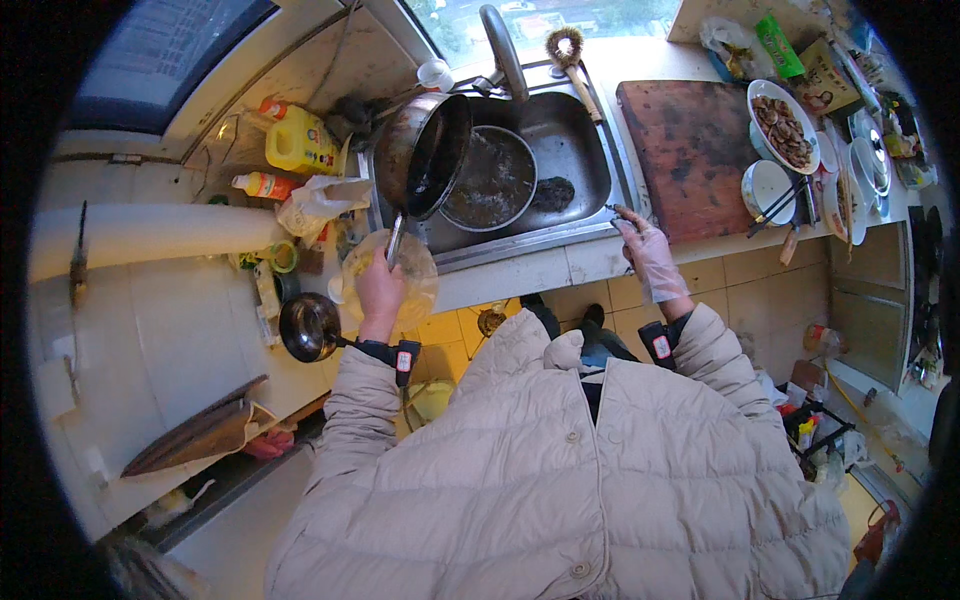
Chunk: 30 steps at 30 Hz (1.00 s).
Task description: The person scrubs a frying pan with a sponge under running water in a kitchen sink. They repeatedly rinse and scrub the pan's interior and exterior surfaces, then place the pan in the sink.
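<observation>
My left hand [381,291] grips the metal handle of a dark wok [420,154], which is tilted on its side over the left part of the steel sink [577,142]. Below and right of the wok, a round pot [491,180] of murky water sits in the basin. A dark scouring pad [553,195] lies on the sink floor beside that pot. My right hand [643,244], in a clear plastic glove, is held near the sink's front right corner. Its fingers are apart with nothing plainly in them, and dark smears mark the fingertips.
A wooden cutting board [686,157] lies right of the sink, near a plate of sliced meat [784,124] and a bowl with chopsticks [769,191]. A bristle brush [574,67] leans behind the basin. On the left are a yellow jug [300,142] and a small saucepan [309,328].
</observation>
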Each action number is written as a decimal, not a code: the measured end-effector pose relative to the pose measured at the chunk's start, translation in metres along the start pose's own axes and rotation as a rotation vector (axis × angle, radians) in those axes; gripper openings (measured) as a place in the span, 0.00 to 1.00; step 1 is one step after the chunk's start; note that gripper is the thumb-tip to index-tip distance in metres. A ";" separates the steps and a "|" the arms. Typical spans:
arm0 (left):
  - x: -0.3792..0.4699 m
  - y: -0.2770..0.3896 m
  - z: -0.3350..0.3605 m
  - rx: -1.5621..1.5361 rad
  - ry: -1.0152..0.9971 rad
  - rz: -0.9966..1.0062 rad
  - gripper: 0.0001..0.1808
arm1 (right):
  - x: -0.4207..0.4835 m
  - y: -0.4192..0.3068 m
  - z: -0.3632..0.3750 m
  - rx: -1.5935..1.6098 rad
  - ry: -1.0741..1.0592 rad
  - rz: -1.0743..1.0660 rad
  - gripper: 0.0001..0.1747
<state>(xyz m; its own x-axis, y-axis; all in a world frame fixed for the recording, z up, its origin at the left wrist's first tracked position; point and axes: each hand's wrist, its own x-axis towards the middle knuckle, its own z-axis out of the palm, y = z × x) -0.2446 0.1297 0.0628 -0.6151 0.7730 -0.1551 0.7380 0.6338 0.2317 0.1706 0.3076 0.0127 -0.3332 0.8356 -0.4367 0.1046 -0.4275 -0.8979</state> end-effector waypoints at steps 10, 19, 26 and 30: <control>-0.008 -0.017 -0.008 0.002 0.100 0.114 0.20 | 0.005 0.012 -0.002 -0.039 -0.006 -0.026 0.21; -0.046 0.006 -0.016 -0.308 -0.147 0.138 0.16 | 0.004 0.008 0.002 -0.071 -0.036 0.018 0.23; -0.090 0.046 -0.008 -0.517 -0.329 0.137 0.17 | 0.007 0.002 0.000 -0.264 -0.024 -0.047 0.27; -0.105 0.061 -0.004 -0.397 -0.343 0.179 0.17 | 0.004 -0.005 -0.003 -0.372 -0.050 0.034 0.25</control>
<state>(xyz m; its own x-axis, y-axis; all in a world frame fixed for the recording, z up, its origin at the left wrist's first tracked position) -0.1361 0.0872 0.0967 -0.3153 0.8746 -0.3683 0.6206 0.4837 0.6172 0.1712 0.3140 0.0156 -0.3678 0.8013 -0.4719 0.4463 -0.2931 -0.8455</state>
